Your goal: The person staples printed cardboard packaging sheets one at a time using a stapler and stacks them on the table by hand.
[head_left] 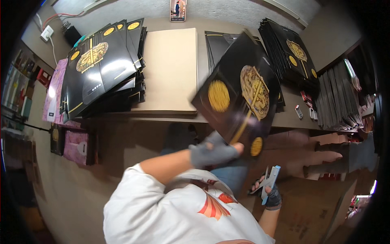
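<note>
1. Nearest the camera was your creased white fabric shirt (pixel 162 207), printed in red and orange.
2. Your left hand (pixel 217 151), in a grey fingerless glove (pixel 201 156), grasped a glossy black panel (pixel 245 95) by its lower part; flat, straight-edged and motion-blurred, it hung tilted over the front edge of the table (pixel 289 117).
3. Your right hand (pixel 271 196), lower down, was clenched around a pale-blue, plier-shaped tool (pixel 273 179).
4. Beyond lay a matte tan board (pixel 172 69), between a shiny, uneven left stack (pixel 99 67) and a black right stack (pixel 286 53) of similar panels.
</note>
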The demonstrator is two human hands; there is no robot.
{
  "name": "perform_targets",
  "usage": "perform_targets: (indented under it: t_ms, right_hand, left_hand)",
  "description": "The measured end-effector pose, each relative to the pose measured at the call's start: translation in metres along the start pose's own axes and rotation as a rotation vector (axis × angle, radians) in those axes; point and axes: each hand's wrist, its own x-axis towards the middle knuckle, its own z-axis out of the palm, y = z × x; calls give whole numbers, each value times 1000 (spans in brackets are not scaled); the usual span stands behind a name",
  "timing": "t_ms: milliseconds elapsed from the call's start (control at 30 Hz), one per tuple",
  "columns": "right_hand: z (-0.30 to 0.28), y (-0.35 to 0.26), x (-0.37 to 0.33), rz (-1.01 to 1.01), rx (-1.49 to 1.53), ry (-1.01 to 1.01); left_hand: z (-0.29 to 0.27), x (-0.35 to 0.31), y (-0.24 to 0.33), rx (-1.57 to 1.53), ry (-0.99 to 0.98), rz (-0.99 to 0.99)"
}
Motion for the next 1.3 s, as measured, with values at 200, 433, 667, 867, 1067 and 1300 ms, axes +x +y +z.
perform_targets:
  t_ms: [200, 433, 667, 867, 1067, 1300]
  right_hand:
    - [-26, 5, 12, -55, 40, 58]
    - [0, 1, 63, -48, -49, 19]
    - [-3, -3, 49, 54, -289, 118]
    - [-22, -10, 44, 102, -455, 174]
    - [11, -50, 83, 120, -791, -25]
    - [64, -40, 116, 63, -936, -202]
  left_hand:
    - [-143, 23, 62, 204, 414, -137]
    - [-227, 148, 80, 1417, 420, 77]
    - [-113, 119, 50, 783, -36, -237]
    - [-36, 25, -52, -168, -319, -756]
    - [5, 24, -71, -336, 227, -497]
    - [-18, -2, -69, -366, 298, -578]
